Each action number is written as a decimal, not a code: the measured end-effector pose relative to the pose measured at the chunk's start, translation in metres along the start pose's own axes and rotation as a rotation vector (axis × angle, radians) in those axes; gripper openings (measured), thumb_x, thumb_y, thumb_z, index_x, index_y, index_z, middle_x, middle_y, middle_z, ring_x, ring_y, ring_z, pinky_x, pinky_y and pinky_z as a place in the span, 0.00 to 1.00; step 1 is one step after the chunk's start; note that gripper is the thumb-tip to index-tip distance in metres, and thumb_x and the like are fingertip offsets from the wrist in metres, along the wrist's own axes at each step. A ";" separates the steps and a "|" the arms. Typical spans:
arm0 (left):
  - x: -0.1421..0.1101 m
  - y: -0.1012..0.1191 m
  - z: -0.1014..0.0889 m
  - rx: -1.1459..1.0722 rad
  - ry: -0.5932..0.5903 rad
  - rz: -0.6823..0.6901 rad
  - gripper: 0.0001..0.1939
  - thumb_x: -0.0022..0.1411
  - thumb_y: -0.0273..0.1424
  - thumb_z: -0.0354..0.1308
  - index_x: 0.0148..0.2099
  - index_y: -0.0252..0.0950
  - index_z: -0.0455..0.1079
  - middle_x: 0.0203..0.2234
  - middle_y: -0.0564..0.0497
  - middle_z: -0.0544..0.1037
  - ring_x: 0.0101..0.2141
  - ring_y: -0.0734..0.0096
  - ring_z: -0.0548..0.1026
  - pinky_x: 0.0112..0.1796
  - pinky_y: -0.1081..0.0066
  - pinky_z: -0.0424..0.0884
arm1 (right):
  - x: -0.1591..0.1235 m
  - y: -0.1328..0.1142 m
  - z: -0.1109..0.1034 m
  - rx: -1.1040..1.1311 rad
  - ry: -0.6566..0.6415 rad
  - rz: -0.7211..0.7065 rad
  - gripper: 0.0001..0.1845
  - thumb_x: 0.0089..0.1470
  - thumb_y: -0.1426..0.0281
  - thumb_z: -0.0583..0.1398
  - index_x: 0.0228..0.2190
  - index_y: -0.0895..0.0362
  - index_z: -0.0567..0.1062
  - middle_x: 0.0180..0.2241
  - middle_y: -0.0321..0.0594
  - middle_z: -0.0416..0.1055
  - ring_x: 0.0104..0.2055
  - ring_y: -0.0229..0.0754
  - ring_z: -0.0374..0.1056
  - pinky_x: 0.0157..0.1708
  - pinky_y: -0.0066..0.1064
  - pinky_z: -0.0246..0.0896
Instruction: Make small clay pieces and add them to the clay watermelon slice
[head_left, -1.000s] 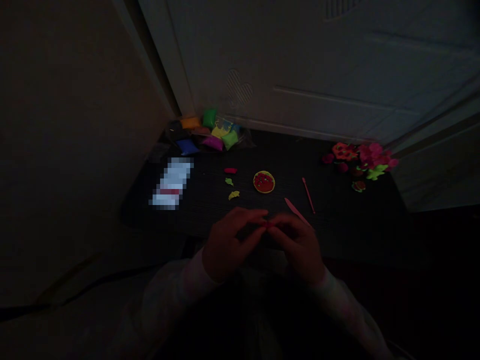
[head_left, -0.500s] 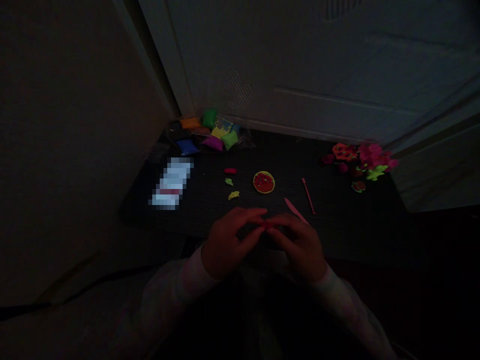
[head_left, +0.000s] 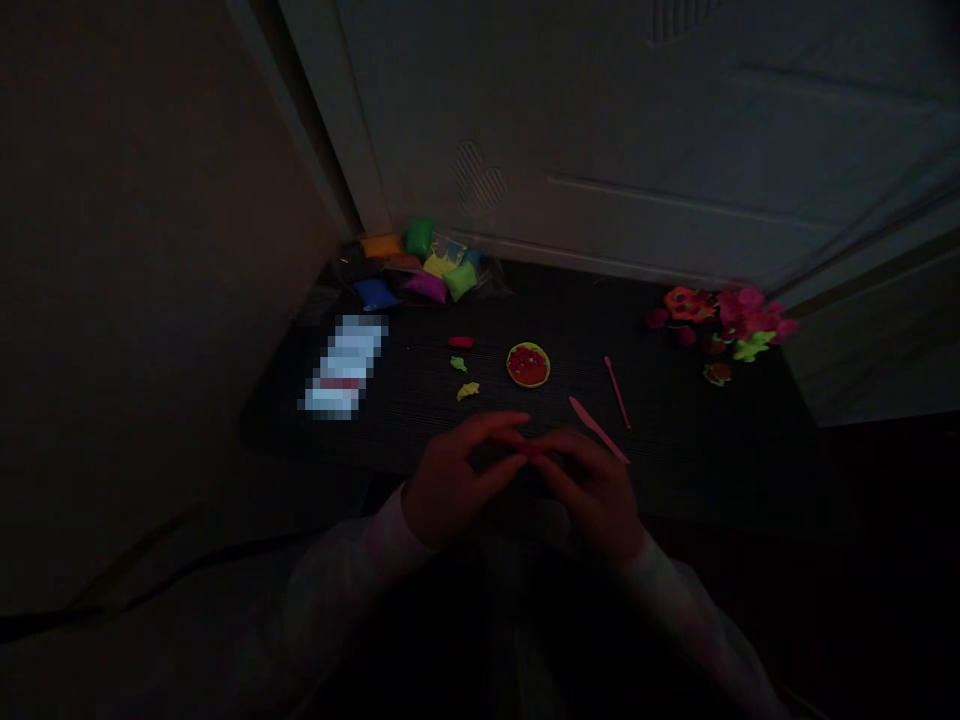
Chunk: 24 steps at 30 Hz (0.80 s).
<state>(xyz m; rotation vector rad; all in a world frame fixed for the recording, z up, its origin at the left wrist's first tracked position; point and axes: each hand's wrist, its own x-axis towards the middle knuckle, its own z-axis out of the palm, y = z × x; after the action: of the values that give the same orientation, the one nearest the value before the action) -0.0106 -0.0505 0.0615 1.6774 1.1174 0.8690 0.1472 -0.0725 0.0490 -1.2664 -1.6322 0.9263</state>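
Note:
Near the table's front edge, my left hand [head_left: 469,470] and my right hand [head_left: 592,485] meet at the fingertips. Between them they pinch a small piece of red clay [head_left: 530,451]. Just beyond lies a small round clay dish [head_left: 528,382] with a yellow rim, an orange-red base and red and green bits on it. Left of it are a red clay piece [head_left: 461,342], a green clay piece [head_left: 458,364] and a yellow clay piece [head_left: 468,391]. A pink plastic knife [head_left: 596,427] and a thin pink modelling stick [head_left: 617,392] lie to the right.
Coloured clay packets [head_left: 430,287] are heaped at the back left of the dark table [head_left: 555,295]. A phone [head_left: 345,365] with a blurred screen lies at the left. Bright clay shapes [head_left: 742,315] cluster at the far right. A white panelled door [head_left: 600,120] stands behind.
My right hand has shifted slightly left and uncovered the handle end of the pink knife. The fingertips still pinch the red clay, a little further left.

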 end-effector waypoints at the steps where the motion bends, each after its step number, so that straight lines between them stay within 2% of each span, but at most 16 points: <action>1: 0.000 -0.001 0.000 -0.004 0.002 -0.005 0.17 0.51 0.29 0.55 0.46 0.38 0.63 0.32 0.54 0.75 0.34 0.74 0.73 0.39 0.73 0.67 | 0.000 0.000 0.000 0.003 -0.005 0.006 0.06 0.48 0.70 0.56 0.31 0.52 0.71 0.30 0.34 0.70 0.33 0.36 0.65 0.31 0.28 0.60; 6: 0.001 -0.002 0.001 0.060 0.015 0.056 0.17 0.52 0.27 0.54 0.46 0.38 0.63 0.32 0.55 0.75 0.34 0.75 0.72 0.40 0.73 0.66 | -0.002 0.001 0.000 0.037 -0.015 0.061 0.09 0.48 0.69 0.56 0.34 0.51 0.70 0.33 0.35 0.70 0.36 0.38 0.65 0.35 0.31 0.61; 10: 0.001 0.000 0.001 0.117 0.020 0.106 0.16 0.52 0.26 0.54 0.46 0.38 0.63 0.32 0.54 0.74 0.35 0.74 0.71 0.41 0.72 0.66 | -0.002 0.002 0.001 0.066 0.007 0.093 0.07 0.48 0.68 0.56 0.33 0.51 0.71 0.32 0.35 0.70 0.35 0.38 0.65 0.35 0.32 0.61; 24: 0.001 -0.007 0.007 0.054 0.067 0.045 0.17 0.51 0.28 0.56 0.45 0.38 0.63 0.32 0.54 0.75 0.33 0.74 0.73 0.38 0.72 0.68 | -0.002 0.003 0.006 0.132 0.045 0.109 0.05 0.48 0.69 0.56 0.31 0.51 0.70 0.30 0.33 0.70 0.34 0.36 0.65 0.34 0.29 0.61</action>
<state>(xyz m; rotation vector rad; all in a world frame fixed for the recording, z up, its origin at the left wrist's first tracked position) -0.0064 -0.0507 0.0523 1.7341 1.1618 0.9369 0.1428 -0.0745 0.0439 -1.2852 -1.4545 1.0472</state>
